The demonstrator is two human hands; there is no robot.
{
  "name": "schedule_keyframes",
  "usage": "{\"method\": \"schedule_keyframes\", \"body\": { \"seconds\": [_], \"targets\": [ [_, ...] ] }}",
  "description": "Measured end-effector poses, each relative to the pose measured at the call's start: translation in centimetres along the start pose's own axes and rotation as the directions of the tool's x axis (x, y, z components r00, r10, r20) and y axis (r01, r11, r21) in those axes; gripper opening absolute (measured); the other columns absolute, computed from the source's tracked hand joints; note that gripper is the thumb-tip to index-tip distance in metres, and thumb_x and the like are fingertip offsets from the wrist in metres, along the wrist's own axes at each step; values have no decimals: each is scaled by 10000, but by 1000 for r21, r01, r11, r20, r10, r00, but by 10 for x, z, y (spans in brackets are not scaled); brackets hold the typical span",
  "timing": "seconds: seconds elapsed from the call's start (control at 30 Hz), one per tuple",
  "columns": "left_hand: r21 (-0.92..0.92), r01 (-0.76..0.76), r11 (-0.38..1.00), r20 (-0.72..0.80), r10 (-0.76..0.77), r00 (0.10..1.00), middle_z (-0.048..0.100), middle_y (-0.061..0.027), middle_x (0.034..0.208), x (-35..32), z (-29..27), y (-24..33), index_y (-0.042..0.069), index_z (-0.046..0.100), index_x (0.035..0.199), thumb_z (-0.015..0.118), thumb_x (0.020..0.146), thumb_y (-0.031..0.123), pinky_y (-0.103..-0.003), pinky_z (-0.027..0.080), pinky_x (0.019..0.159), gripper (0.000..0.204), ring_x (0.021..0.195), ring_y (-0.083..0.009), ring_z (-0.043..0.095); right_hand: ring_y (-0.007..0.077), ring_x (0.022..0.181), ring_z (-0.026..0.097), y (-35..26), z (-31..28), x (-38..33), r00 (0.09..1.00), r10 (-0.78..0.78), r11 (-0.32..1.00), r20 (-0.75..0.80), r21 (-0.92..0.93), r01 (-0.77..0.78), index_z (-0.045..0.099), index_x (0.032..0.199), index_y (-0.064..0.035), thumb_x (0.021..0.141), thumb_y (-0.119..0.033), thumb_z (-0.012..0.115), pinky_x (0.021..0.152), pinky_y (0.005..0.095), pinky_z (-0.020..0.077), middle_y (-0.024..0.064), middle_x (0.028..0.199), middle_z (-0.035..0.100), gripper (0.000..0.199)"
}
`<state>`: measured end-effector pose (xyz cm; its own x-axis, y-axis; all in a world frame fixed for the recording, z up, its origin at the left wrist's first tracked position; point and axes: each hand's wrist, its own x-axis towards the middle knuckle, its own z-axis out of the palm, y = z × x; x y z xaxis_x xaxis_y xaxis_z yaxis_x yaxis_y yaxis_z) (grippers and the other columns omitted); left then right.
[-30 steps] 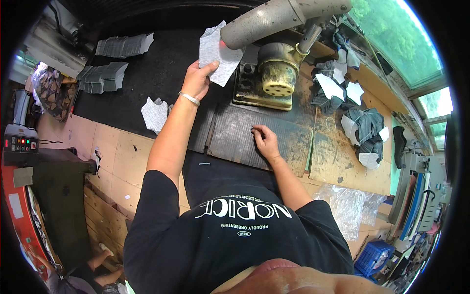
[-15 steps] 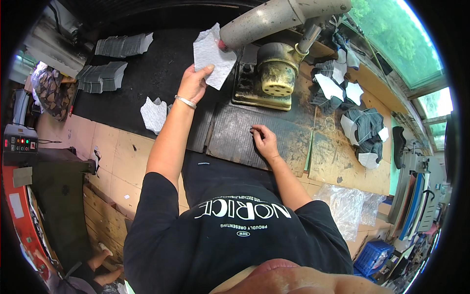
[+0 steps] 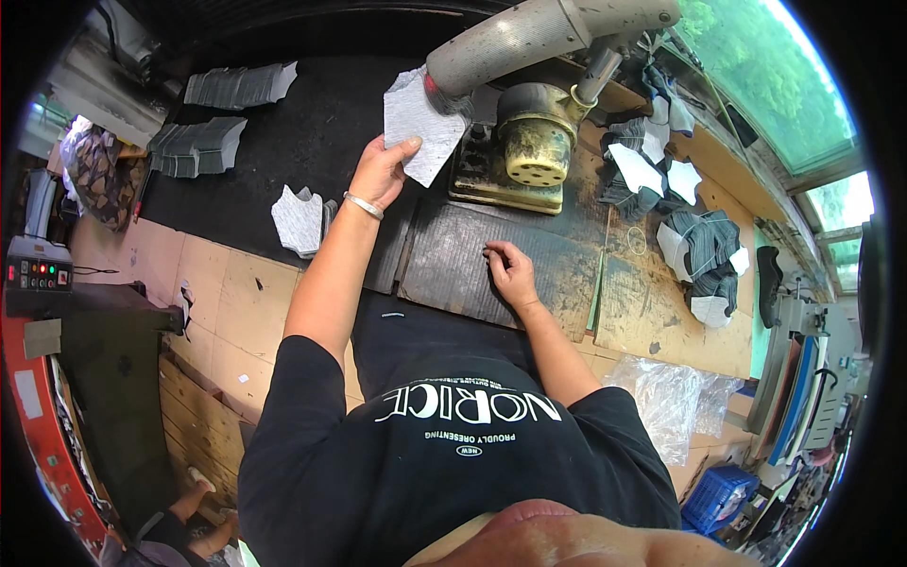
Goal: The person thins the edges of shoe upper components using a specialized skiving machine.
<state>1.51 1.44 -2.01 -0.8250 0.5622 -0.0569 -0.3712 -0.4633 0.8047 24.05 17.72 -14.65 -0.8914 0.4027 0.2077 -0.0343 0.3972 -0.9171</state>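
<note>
My left hand (image 3: 380,175), with a bracelet at its wrist, pinches the lower left edge of a light grey fabric piece (image 3: 420,128) with a cut outline. The piece is held up, its upper right part against or just under the end of a thick grey pipe (image 3: 510,45); whether they touch I cannot tell. My right hand (image 3: 513,272) rests on the dark ridged board (image 3: 453,255), fingers curled; a small dark bit shows at the fingertips, too small to name. Beside my left forearm lies a small stack of similar grey pieces (image 3: 298,222).
Right of the pipe's end stands a stained yellowish metal pot-like device (image 3: 534,142) on a base. Two fanned stacks (image 3: 241,85) (image 3: 196,148) of grey pieces lie at the far left. Tied bundles (image 3: 701,255) sit at the right, near clear plastic (image 3: 666,397) and a blue crate (image 3: 720,496).
My left hand and the fabric piece have shifted a little to the right and nearer to me. My right hand stays where it was.
</note>
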Motion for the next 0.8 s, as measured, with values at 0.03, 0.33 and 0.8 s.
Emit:
{"method": "schedule_keyframes", "body": {
  "seconds": [0.03,0.33,0.8],
  "targets": [
    [4,26,1000,2,-26,1000,635,-104,1096,-2,0,-2,-27,532,1139,662,818,37,-323,474,925,353,1009,-193,621,221,788,677,0,0,0,1000,0,1000,0,0,0,635,975,-12,854,-37,569,702,288,511,122,854,680,140],
    [19,18,1000,22,-19,1000,631,-104,1098,-3,-6,-3,-36,525,1152,657,822,45,-326,466,929,365,1018,-192,615,225,798,680,0,-1,0,1000,-1,1000,5,-5,1,637,973,-8,856,-38,563,705,290,513,130,858,680,141],
    [7,-31,999,25,31,999,628,-96,1095,2,-7,7,-22,520,1145,659,821,34,-330,464,929,357,1016,-189,611,218,802,680,-1,0,0,1000,-5,1000,1,9,5,631,971,-6,856,-33,567,710,286,514,129,850,672,134]
  ]
}}
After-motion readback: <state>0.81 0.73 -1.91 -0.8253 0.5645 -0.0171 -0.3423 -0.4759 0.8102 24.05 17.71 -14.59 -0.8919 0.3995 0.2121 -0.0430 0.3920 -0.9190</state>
